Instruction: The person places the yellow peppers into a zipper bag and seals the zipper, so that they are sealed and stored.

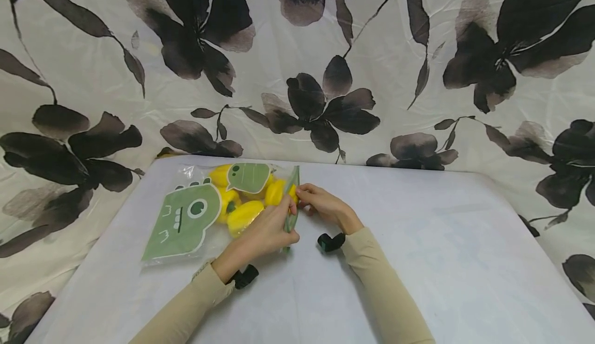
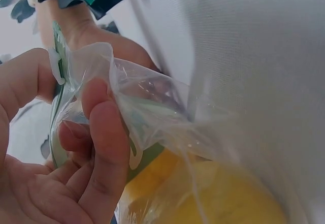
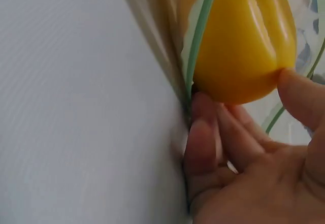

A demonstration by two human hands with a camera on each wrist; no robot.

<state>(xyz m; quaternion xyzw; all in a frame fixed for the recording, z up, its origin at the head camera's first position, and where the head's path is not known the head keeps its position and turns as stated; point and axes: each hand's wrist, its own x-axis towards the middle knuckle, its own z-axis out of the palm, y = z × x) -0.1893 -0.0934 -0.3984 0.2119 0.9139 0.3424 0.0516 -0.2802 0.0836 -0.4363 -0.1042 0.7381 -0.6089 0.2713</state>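
A clear zip bag [image 1: 178,225] with a green cartoon creature printed on it lies on the left of the table. Several yellow bell peppers [image 1: 245,217] are inside, one with its green stem showing. My left hand [image 1: 267,230] grips the bag at its green-edged mouth; in the left wrist view its fingers curl into the plastic [image 2: 91,61]. At the opening, my right hand [image 1: 327,207] holds a yellow bell pepper [image 3: 244,41] between thumb and fingers. The green zip edge [image 3: 200,31] passes beside that pepper in the right wrist view, and part of the pepper is hidden behind it.
A white table [image 1: 446,261] stretches out to the right and in front of the bag. Behind it hangs a pale cloth [image 1: 409,111] with dark flowers. Black wrist devices [image 1: 331,242] sit below both hands.
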